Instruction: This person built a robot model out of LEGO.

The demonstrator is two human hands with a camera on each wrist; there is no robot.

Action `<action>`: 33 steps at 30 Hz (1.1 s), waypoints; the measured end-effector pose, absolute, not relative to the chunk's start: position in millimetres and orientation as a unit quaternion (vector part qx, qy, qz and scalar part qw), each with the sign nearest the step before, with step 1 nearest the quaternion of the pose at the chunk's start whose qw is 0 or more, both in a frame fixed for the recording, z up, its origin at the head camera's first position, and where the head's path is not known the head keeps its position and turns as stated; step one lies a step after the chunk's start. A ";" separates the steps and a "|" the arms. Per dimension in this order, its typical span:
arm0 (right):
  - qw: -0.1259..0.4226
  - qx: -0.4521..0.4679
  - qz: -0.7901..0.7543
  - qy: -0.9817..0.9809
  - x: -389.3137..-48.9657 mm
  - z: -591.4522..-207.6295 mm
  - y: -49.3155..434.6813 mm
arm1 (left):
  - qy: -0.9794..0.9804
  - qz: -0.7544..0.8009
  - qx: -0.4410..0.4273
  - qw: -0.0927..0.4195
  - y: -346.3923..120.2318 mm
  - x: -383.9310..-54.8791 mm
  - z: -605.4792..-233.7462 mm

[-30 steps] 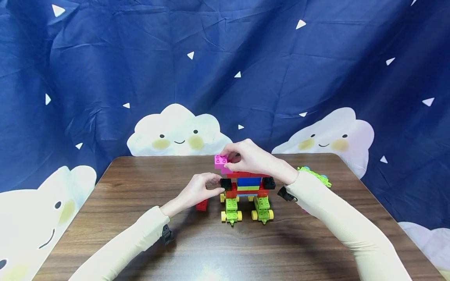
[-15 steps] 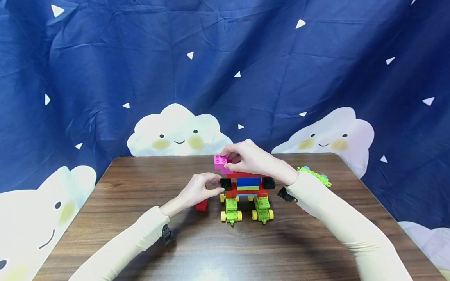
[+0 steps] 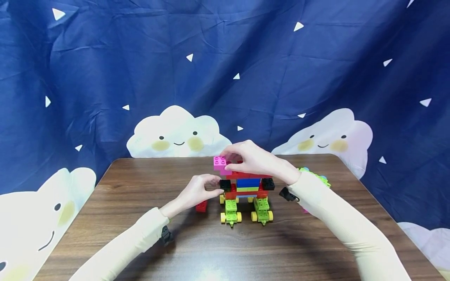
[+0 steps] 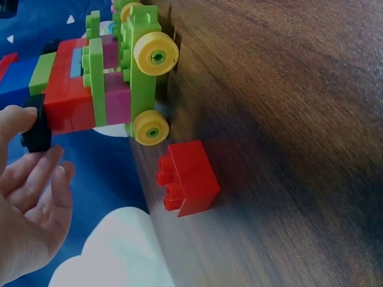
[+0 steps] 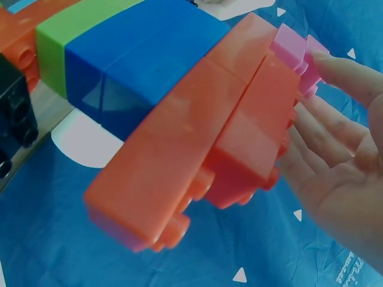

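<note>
A toy brick build (image 3: 248, 183) stands mid-table on green wheeled bases (image 3: 231, 210) with yellow wheels. It has red, blue and lime layers, and a black brick juts out on either side. My left hand (image 3: 200, 190) pinches the left black brick (image 4: 39, 128) between thumb and fingers. Above it, my right hand (image 3: 251, 158) pinches pink bricks (image 3: 220, 162) at the top left of the build. In the right wrist view the thumb presses a pink brick (image 5: 288, 46) beside the upper red bricks (image 5: 251, 125). My right hand hides part of the top in the head view.
A loose red brick (image 4: 194, 178) lies on the wooden table (image 3: 140, 195), near my left hand. At the right, a green piece with blue parts (image 3: 316, 175) is partly hidden by my right sleeve, and a bit of pink (image 3: 305, 211) shows beneath. A blue curtain (image 3: 211, 58) hangs behind.
</note>
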State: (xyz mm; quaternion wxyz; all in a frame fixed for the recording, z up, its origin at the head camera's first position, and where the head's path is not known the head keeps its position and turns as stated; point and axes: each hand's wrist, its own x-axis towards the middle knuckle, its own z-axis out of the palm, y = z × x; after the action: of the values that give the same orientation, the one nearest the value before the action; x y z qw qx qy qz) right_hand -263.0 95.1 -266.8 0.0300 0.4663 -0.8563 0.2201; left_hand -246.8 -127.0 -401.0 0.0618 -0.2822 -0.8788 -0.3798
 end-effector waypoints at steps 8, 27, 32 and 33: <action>0.033 0.459 0.213 -0.862 -264.9 -268.6 97.6 | -0.880 -0.383 -0.276 0.055 -127.7 -245.3 -401.1; 0.037 0.442 0.207 -0.872 -259.1 -269.7 96.2 | -0.879 -0.379 -0.284 0.055 -127.4 -246.5 -399.2; 0.041 0.439 0.208 -0.873 -259.5 -271.1 96.7 | -0.880 -0.376 -0.284 0.057 -127.5 -246.9 -399.5; 0.043 0.440 0.207 -0.873 -259.7 -271.2 96.8 | -0.880 -0.374 -0.286 0.060 -127.5 -247.0 -399.9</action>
State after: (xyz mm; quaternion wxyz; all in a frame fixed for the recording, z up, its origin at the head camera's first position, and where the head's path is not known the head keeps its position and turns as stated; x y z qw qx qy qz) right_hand -259.7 96.8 -271.2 0.0434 0.4395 -0.8731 0.2065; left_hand -247.0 -127.5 -399.9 0.0599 -0.2861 -0.8803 -0.3736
